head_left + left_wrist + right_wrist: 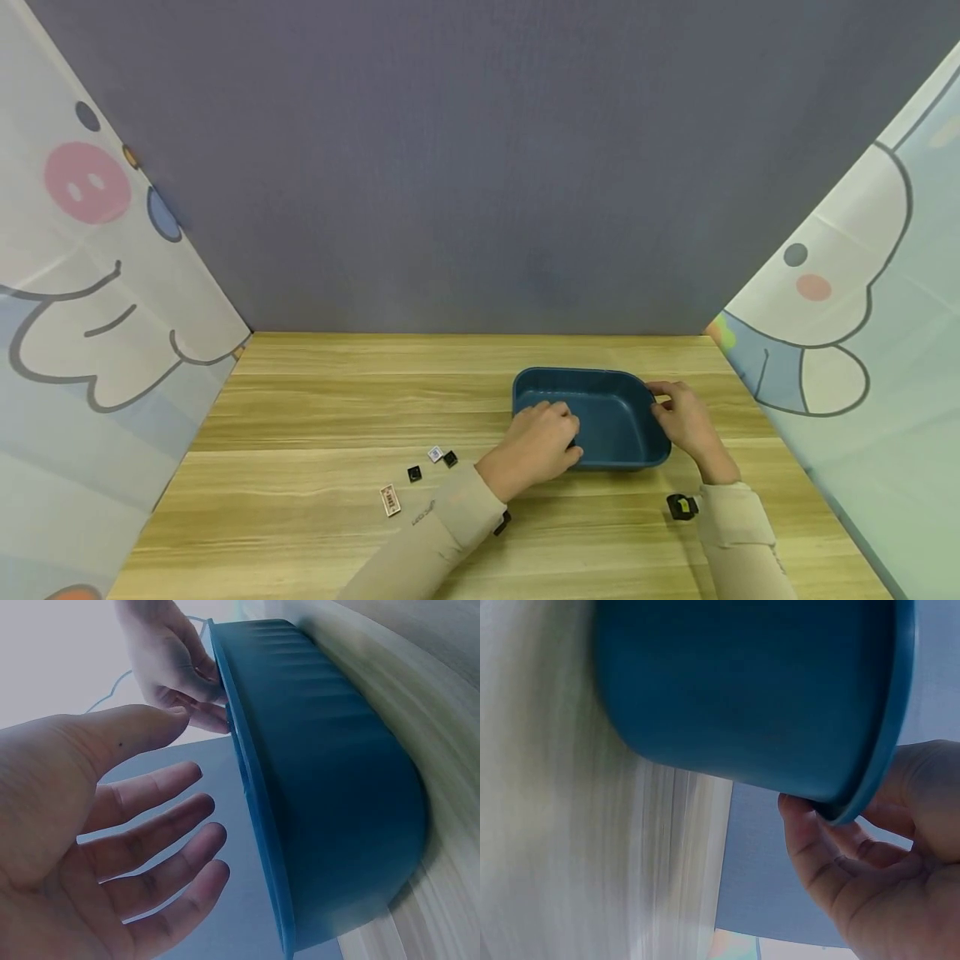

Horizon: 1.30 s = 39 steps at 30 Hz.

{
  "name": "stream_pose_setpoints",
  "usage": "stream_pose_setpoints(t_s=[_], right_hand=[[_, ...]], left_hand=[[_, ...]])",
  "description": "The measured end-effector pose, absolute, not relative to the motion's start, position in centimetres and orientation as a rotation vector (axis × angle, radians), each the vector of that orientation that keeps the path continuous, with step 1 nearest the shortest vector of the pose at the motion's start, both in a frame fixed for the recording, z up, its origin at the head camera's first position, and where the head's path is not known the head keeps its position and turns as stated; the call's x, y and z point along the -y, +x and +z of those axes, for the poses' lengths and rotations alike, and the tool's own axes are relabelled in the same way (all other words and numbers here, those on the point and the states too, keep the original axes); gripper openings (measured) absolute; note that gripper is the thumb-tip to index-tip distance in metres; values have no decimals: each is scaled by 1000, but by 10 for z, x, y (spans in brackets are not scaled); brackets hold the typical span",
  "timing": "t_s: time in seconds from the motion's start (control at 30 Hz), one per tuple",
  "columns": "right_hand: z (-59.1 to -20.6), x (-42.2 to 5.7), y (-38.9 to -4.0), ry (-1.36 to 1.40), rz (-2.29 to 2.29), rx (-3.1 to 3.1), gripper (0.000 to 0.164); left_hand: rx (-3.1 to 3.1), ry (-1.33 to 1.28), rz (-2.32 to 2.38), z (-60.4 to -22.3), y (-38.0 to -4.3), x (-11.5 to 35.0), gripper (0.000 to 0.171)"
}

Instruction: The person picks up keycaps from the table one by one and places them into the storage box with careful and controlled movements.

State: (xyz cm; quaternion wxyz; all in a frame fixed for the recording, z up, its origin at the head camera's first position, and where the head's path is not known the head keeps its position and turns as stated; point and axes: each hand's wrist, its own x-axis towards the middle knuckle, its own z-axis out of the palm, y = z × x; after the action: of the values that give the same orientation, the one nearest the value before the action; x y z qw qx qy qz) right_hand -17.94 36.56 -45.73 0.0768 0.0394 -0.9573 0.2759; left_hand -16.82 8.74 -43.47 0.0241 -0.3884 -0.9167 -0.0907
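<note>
A dark teal plastic bin point(611, 425) stands upright on the wooden table, its inner floor partly hidden by my left hand point(536, 442). That hand hovers above the bin's near left part. In the left wrist view its fingers point(161, 844) are spread and slightly bent, apart from the rim, with nothing in them. My right hand point(686, 421) pinches the bin's rim at the right end. From the right wrist view, the fingers point(810, 851) curl round the rim's outer edge.
Left of my left forearm lie a white square piece point(435, 454), two small black square pieces point(450, 459) and a pale rectangular tag point(391, 500) with dark print. A grey panel point(480, 167) rises behind the table point(315, 400), and cartoon-printed sheets flank it.
</note>
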Motion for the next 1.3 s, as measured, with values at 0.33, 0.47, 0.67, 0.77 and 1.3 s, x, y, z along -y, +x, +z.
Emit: stream_pose_setpoints(t_s=[0.33,0.47,0.67,0.77,1.3], right_hand=[[-458,-366,-179,125,817,2865,34],[-457,-366,-178,124,825,2865,34],[-459,-367,-178,133,832,2851,34],[-459,-366,-179,136,819,2837,34],[-459,-366,-178,121,808,2855,35]], left_hand=[[2797,-1187,-310,-431,-163,-62,27],[2753,-1189,-341,-428,-161,-47,26],[2741,-1136,-356,-425,-155,-24,25],[2766,-1091,-346,-424,-153,-12,25],[2754,-875,-313,-427,-129,50,26]])
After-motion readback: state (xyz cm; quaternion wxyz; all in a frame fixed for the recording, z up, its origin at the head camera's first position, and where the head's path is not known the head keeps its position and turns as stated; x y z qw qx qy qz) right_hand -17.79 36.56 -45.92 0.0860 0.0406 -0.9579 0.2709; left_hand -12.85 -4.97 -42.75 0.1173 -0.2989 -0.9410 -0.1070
